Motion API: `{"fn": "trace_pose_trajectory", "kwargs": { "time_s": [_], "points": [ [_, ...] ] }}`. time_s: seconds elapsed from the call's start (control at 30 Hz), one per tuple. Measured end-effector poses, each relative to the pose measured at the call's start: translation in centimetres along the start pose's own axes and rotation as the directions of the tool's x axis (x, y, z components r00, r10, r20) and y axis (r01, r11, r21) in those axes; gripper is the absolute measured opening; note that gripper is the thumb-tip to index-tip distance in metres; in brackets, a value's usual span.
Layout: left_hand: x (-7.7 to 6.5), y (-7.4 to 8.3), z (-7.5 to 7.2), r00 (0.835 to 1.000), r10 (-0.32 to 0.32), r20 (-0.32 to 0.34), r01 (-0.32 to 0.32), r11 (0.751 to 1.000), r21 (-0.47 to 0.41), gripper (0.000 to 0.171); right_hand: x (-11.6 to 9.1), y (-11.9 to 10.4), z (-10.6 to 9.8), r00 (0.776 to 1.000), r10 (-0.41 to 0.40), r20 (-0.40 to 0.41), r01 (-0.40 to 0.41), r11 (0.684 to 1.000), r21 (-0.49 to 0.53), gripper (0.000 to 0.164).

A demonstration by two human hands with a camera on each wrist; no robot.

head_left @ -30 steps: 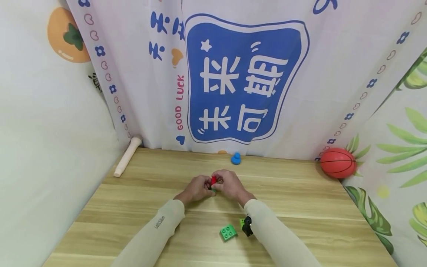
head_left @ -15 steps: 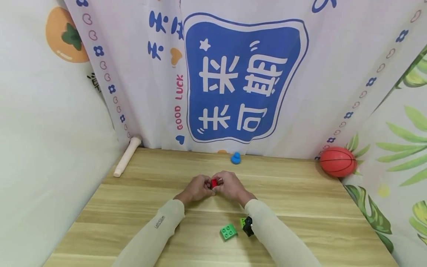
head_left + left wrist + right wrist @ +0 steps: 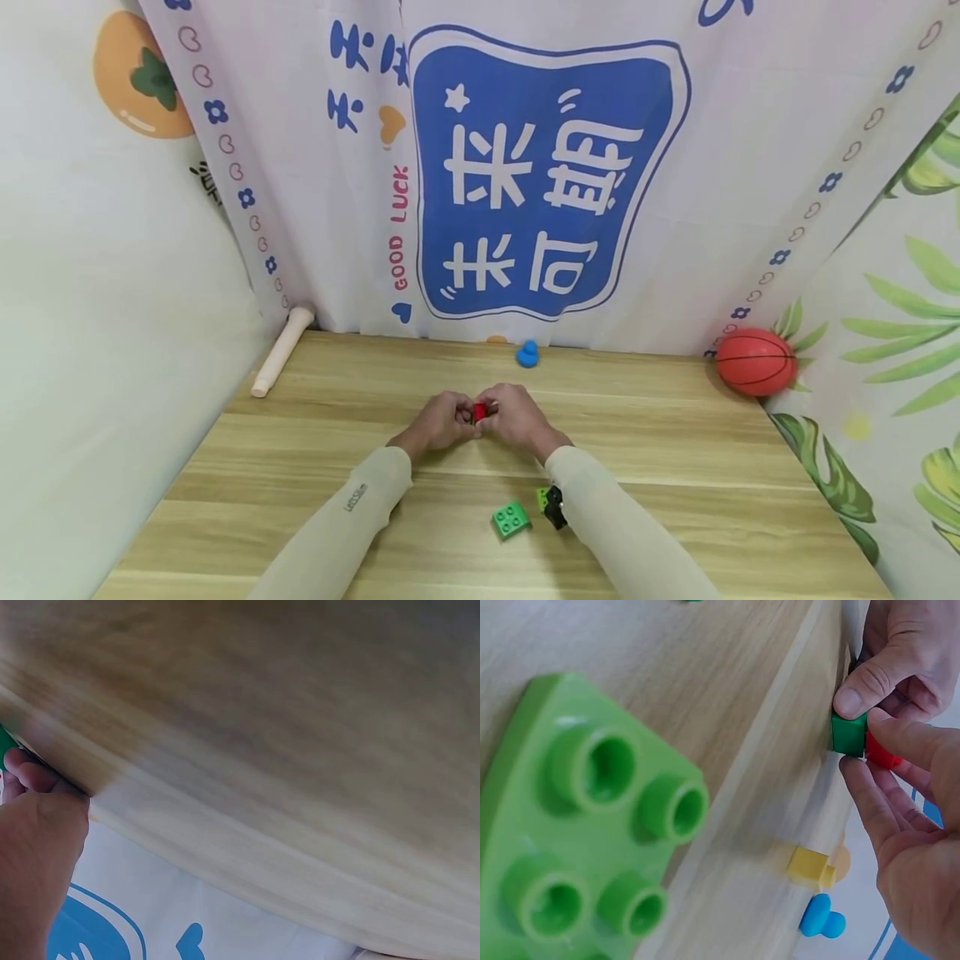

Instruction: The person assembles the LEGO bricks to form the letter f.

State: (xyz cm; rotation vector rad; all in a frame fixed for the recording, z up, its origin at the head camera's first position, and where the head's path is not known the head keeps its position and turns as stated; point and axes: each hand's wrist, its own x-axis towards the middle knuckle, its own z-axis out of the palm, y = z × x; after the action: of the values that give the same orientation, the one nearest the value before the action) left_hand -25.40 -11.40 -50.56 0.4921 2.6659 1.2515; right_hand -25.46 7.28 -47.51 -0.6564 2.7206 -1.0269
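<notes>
In the head view my left hand and right hand meet over the wooden table, with a small red toy brick between them. The right wrist view shows a dark green toy brick up against the red one. My left hand pinches the green brick, its thumb flat on top. Fingers and thumb of my right hand grip the red brick, the fingertips reaching the green one's edge. Only a sliver of green shows beside my left fingers in the left wrist view. Palms and fingers hide parts of both bricks.
A green four-stud brick lies near the front; a lime brick sits under my right forearm. A yellow block and blue duck-shaped toy stand farther back. A pale tube lies left, a red ball right.
The red brick has turned and dropped lower between my fingers; the green beneath it no longer shows in the head view. Both hands keep their place, and the head view has shifted slightly.
</notes>
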Motion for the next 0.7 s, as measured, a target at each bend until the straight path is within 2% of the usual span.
{"fn": "trace_pose_trajectory", "kwargs": {
  "time_s": [0.33,0.53,0.7],
  "points": [
    [-0.04,-0.03,-0.01,1.000,0.030,0.004,-0.030,0.999,-0.010,0.015,0.23,-0.69,0.04,1.000,-0.006,0.007,0.006,0.994,-0.107,0.022],
    [0.08,-0.08,-0.03,1.000,0.027,0.012,-0.026,1.000,-0.011,0.014,0.24,-0.36,0.18,1.000,0.009,-0.004,-0.009,0.996,-0.084,0.026],
    [0.13,-0.12,-0.21,1.000,0.028,0.002,-0.028,1.000,-0.001,0.013,0.57,-0.48,-0.01,1.000,0.018,-0.015,-0.020,0.994,-0.110,0.026]
  ]
}}
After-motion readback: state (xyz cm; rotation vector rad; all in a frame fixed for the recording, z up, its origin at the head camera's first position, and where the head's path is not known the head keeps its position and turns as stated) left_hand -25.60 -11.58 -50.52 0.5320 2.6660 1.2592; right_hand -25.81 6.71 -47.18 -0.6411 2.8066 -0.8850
